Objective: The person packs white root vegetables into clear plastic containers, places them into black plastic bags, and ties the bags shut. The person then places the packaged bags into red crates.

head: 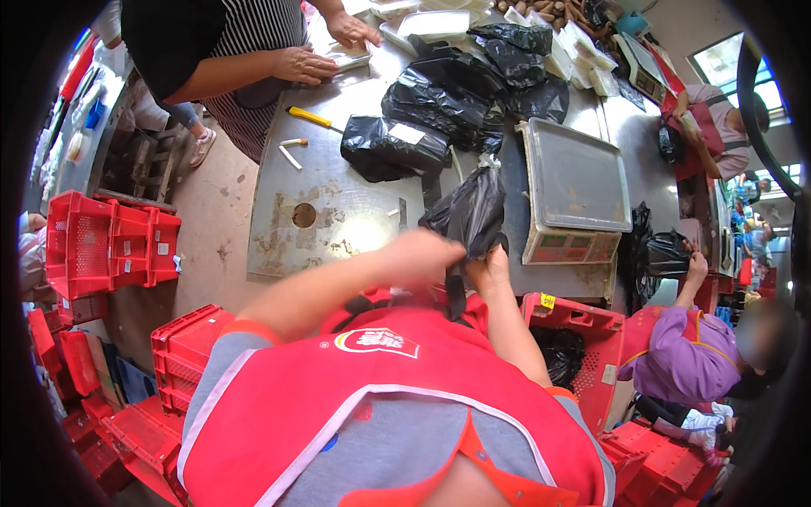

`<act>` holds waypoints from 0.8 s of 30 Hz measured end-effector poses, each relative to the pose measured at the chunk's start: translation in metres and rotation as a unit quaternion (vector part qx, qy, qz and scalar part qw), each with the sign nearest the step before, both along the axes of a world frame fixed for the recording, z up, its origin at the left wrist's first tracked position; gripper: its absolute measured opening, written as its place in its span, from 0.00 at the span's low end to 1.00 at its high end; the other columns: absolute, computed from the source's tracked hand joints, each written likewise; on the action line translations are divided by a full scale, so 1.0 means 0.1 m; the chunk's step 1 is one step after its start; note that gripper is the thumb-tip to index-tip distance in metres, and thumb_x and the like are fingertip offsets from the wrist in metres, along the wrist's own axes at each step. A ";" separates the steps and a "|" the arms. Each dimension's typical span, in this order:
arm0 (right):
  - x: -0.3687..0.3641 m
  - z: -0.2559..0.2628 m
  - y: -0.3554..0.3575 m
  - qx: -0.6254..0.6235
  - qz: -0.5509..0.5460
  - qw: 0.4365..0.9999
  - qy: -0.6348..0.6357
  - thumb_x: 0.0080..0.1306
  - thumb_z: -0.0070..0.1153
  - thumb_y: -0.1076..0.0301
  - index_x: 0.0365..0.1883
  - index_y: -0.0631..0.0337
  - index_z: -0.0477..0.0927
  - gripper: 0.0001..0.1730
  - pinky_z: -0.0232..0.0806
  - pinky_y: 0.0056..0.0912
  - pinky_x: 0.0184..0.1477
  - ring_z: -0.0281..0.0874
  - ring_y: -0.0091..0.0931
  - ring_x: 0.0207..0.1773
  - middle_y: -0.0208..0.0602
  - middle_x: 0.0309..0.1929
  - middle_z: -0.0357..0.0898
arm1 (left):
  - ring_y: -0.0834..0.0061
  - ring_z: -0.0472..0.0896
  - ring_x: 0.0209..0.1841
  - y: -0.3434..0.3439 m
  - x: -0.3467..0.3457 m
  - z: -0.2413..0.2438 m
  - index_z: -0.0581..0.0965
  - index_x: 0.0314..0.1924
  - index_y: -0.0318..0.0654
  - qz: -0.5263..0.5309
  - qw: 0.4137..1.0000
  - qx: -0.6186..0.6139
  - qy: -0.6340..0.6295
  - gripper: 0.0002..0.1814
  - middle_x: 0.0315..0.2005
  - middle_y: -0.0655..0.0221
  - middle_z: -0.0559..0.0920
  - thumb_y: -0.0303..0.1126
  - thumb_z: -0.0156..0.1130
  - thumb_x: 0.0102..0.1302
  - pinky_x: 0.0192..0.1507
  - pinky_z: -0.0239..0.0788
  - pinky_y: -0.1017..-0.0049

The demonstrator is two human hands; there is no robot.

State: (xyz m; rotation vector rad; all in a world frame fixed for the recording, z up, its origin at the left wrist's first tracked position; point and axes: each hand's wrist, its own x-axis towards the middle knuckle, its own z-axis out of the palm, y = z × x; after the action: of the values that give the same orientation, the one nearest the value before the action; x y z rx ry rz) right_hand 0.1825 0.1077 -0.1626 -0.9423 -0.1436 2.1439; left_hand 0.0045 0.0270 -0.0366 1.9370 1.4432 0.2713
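A filled black plastic bag (472, 206) lies at the table's near edge, right in front of me. My right hand (491, 269) grips its near end. Motion blurs my left hand (427, 256), whose bent fingers pinch the same end from the left. A black strip hangs below my hands; whether it belongs to the bag I cannot tell. Just beyond lies a wrapped black package (396, 146) with a white label. To the right of the bag stands a weighing scale (578, 177) with a grey metal platform.
On the metal table (272, 215) lie a yellow box cutter (308, 116), white sticks (290, 157) and more black bags (443, 89). A co-worker's hands (310, 63) touch a tray at the far left. Red crates (589, 342) flank me; co-workers stand on the right.
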 end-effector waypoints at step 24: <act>0.00 0.05 -0.17 0.086 0.164 0.982 -0.024 0.64 0.49 0.66 0.51 0.63 0.70 0.18 0.62 0.36 0.56 0.70 0.29 0.53 0.37 0.49 0.74 | 0.67 0.75 0.45 0.04 -0.04 -1.32 0.68 0.56 0.41 0.480 0.548 -0.331 -0.600 0.22 0.46 0.60 0.75 0.39 0.51 0.63 0.47 0.66 0.64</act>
State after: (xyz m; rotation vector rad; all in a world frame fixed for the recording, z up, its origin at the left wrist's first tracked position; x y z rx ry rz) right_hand 0.1821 0.0903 -0.1573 -0.9179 -0.5324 2.3612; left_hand 0.0004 0.0307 -0.1685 -0.0781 1.0811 1.0791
